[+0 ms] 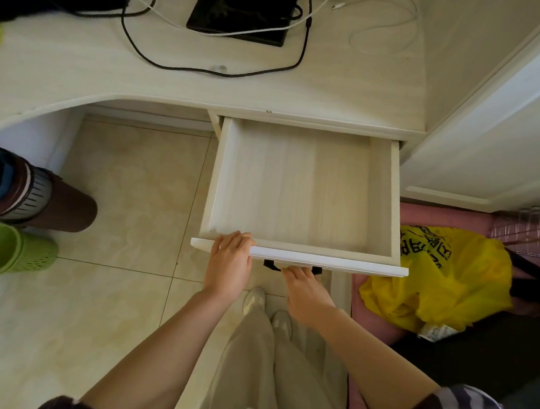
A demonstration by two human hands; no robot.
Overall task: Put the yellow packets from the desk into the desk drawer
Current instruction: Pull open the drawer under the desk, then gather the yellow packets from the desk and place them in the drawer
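Your drawer [298,187] stands pulled well out from under the pale wood surface [81,66], its light woodgrain floor bare. A black handle [271,264] shows below the white front panel. No yellow packets can be made out on the surface.

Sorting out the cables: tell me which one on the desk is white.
The thin cable crossing the flat black device; the thicker cable looping in front is black.
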